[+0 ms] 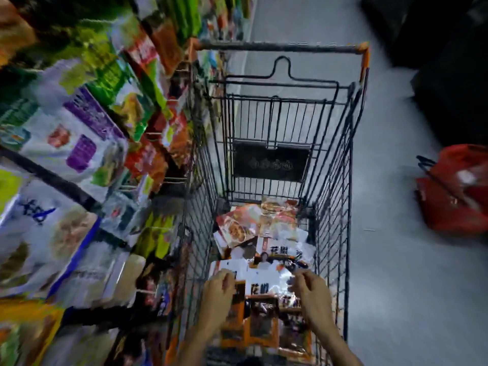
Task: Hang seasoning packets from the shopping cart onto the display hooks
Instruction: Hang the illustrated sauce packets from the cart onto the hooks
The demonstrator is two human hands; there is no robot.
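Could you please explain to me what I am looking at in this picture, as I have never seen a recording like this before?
There is no machine here. A person wears one wide-angle camera on the head, looking forward and down, so you see their own two arms from above. The single picture shows a wire shopping cart on a grey floor. A loose pile of seasoning packets lies in the bottom of the cart. The left hand and the right hand both reach into the cart, fingers curled on the nearest packets. The blur hides whether either hand has gripped one. Along the left runs a display full of packets, probably where these will go. What looks like a red basket stands on the floor to the right.
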